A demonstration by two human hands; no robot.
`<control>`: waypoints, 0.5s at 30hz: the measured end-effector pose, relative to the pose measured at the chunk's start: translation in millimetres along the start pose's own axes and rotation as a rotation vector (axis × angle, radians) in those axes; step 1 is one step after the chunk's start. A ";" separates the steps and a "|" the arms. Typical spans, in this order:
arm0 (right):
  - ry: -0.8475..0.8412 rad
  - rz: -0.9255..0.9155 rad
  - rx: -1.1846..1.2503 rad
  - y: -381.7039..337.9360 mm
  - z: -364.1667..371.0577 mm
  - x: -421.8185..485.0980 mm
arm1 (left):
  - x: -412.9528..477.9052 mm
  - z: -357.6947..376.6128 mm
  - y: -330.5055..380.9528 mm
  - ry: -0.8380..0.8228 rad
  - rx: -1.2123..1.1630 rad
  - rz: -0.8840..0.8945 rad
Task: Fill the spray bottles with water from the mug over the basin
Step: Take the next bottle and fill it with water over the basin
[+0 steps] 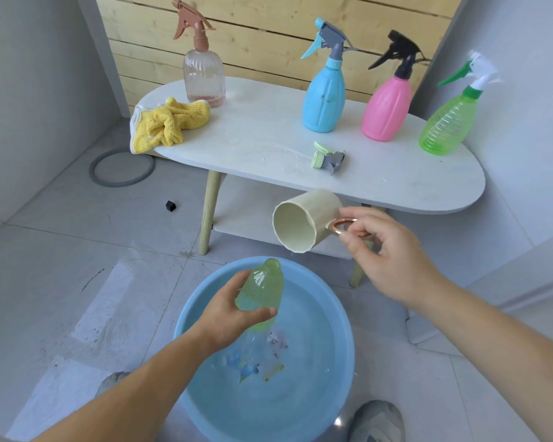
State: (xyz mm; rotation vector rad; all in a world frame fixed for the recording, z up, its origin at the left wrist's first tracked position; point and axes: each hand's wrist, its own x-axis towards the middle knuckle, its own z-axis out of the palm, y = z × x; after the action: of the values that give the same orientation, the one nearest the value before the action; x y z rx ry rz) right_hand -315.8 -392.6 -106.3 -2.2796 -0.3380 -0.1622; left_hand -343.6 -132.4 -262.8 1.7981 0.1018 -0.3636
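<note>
Over the blue basin [339, 314], the left hand [227, 317] grips an uncapped, seemingly part-filled green bottle [262, 295], while the right hand [387, 253] holds a tipped mug [304, 224] clear above its neck, below the table [396, 186] edge.

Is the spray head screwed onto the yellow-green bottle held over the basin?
No: the yellow-green bottle in the left hand has a bare open neck, and a loose spray head lies on the white table.
</note>
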 end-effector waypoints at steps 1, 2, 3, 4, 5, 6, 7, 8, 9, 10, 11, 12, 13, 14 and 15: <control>0.023 0.099 0.083 1.4 -1.2 2.4 | -1.4 0.8 3.4 0.001 -0.004 0.008; 0.051 0.192 0.178 3.1 -4.1 5.5 | -1.3 2.1 7.3 0.001 -0.009 0.019; 0.081 0.268 0.263 5.8 -5.7 9.0 | -2.3 2.6 10.1 0.003 -0.015 0.025; 0.117 0.321 0.332 8.3 -9.1 12.5 | -2.7 3.5 13.5 0.002 -0.019 0.032; 0.154 0.355 0.385 11.2 -14.1 16.7 | -2.9 4.6 17.2 -0.003 -0.021 0.042; 0.187 0.379 0.432 13.1 -19.8 20.9 | -2.9 5.7 20.6 -0.006 -0.019 0.052; 0.224 0.397 0.476 14.9 -26.3 25.6 | -2.8 7.1 24.1 -0.012 -0.017 0.062; 0.263 0.405 0.516 16.4 -34.0 30.6 | -2.5 8.7 27.2 -0.016 -0.019 0.073; 0.301 0.409 0.544 19.0 -41.9 35.9 | -2.3 10.5 30.3 -0.020 -0.019 0.079; 0.336 0.416 0.558 22.2 -50.1 40.9 | -2.9 11.8 32.9 -0.020 -0.019 0.081; 0.369 0.425 0.562 26.6 -59.4 46.2 | -2.4 13.2 36.0 -0.018 -0.017 0.086; 0.397 0.438 0.561 31.8 -67.3 51.7 | -2.3 13.8 37.4 -0.016 -0.019 0.093; 0.422 0.454 0.555 38.6 -75.7 57.0 | -1.5 14.7 39.2 -0.020 -0.015 0.100; 0.443 0.474 0.551 45.4 -83.4 61.9 | -1.3 15.5 41.7 -0.028 -0.011 0.104; 0.460 0.496 0.548 52.5 -90.6 66.3 | -0.3 16.4 44.0 -0.033 -0.005 0.109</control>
State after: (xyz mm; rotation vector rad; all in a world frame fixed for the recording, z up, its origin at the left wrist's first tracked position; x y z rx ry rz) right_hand -237.7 -481.1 -68.5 -1.6562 0.3821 -0.2880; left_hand -335.6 -159.5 -225.3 1.7839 -0.0177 -0.3146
